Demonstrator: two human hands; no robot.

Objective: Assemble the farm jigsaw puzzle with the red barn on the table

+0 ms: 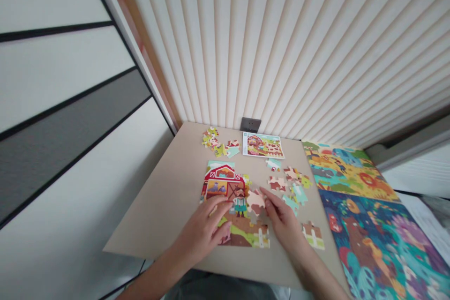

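A partly assembled farm jigsaw puzzle (225, 187), with a red barn and a farmer figure, lies on the table in front of me. My left hand (207, 227) rests over its lower left part with fingers stretched out, hiding some of the picture. Between thumb and finger, my right hand (279, 211) pinches a pinkish-white and brown puzzle piece (256, 202) at the right side of the assembled part. Whether this piece touches its neighbours I cannot tell. Several loose pieces lie to the right, among them a brown-and-white one (277, 183) and a fence piece (312, 236).
A reference picture card (263, 145) lies at the back by a wall socket (251, 124). More loose pieces (220, 145) are heaped at the back left. Two colourful boards, a savanna scene (346, 168) and a dark forest scene (379, 243), lie along the right.
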